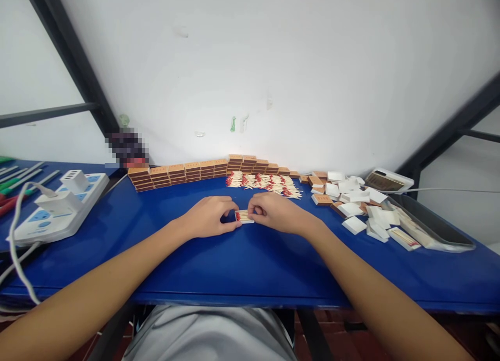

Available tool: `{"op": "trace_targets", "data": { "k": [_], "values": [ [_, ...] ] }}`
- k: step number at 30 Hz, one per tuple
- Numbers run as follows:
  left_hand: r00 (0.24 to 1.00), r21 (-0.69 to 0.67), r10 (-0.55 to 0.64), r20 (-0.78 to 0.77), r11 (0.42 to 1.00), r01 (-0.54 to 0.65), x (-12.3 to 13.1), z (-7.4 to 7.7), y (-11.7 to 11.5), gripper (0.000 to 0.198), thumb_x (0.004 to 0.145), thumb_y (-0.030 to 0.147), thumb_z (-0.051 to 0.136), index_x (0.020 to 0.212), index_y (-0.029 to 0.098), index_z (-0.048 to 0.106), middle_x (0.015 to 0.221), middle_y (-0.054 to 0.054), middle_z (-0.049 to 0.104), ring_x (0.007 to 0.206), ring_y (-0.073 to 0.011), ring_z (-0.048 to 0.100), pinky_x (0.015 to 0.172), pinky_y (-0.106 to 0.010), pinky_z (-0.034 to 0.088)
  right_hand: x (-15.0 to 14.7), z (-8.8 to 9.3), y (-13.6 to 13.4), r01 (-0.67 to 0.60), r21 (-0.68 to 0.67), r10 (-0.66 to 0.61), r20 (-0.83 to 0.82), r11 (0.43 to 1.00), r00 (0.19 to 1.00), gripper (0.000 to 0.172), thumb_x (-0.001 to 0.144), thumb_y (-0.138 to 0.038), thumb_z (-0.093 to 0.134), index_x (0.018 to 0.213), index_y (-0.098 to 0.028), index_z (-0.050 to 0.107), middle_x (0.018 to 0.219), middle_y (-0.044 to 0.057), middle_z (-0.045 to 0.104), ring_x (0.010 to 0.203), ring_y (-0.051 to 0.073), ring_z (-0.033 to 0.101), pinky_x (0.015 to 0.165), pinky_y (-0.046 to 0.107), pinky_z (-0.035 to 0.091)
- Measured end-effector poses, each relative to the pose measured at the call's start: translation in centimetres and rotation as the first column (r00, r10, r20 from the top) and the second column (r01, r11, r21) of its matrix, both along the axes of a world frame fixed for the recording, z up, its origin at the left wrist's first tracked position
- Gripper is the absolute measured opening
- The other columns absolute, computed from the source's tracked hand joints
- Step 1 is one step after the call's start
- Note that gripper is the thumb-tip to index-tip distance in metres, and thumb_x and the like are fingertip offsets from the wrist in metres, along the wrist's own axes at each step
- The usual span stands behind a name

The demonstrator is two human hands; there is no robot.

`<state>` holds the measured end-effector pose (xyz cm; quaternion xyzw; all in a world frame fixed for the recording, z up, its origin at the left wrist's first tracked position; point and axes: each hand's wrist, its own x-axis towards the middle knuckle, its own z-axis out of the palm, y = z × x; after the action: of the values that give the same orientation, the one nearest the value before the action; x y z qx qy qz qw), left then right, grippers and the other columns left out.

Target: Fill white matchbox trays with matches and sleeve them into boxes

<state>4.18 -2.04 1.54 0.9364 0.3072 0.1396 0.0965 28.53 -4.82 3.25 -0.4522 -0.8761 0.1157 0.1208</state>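
- Far left: tools with green and red handles [23, 181], laid side by side on the blue desk [219, 272].
- Next, a white power strip [91, 194], set at a slant; a charger plug [74, 181] and a larger adapter stand in it, white cable looping toward the near edge.
- Along the wall, a long row of stacked matchboxes [175, 176], brown-sided, stepping down in height toward its right end.
- Left hand [211, 216]: thumb and forefinger spread around the left end of a small matchbox tray [245, 221]; grip grasping that tray.
- The tray sits low over the middle of the desk, between the two hands; matches inside, red heads to the left.
- Behind it, a broad spread of loose matches [269, 183], in front of the stacks.
- Right hand [277, 211]: fingers curled, tips at the tray's right end. Cannot tell whether its grip pinches matches or tray.
- Right: jumbled white trays and brown boxes [353, 195]; one filled tray [404, 238] at the near side.
- Beyond, a phone [388, 178] near the wall; farther right, a dark flat object [433, 223] with clear plastic.
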Motion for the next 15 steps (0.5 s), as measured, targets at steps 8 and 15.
{"op": "trace_targets", "data": {
  "k": [8,15],
  "values": [
    [1.0,0.013,-0.01,-0.009,1.0,0.01,0.1,-0.1,0.0,0.029,0.098,0.046,0.065,0.108,0.02,0.074,0.09,-0.002,0.067,0.077,-0.0178,0.062,0.069,-0.031,0.041,-0.4,-1.0,0.3,0.009,0.044,-0.006,-0.077,0.999,0.997,0.006,0.097,-0.016,0.065,0.093,-0.018,0.07,0.08,0.0,0.062,0.071,0.013,0.05,0.067,0.025,0.032],
    [1.0,0.022,-0.003,-0.016,1.0,0.003,0.1,-0.2,0.1,0.028,0.097,0.046,0.065,0.105,0.02,0.074,0.089,-0.002,0.066,0.076,-0.0176,0.061,0.067,-0.031,0.042,-0.5,-1.3,0.4,-0.012,0.056,0.017,-0.089,0.998,0.996,0.01,0.098,-0.018,0.063,0.093,-0.017,0.072,0.08,0.001,0.063,0.07,0.013,0.051,0.068,0.026,0.033]
  ]
}}
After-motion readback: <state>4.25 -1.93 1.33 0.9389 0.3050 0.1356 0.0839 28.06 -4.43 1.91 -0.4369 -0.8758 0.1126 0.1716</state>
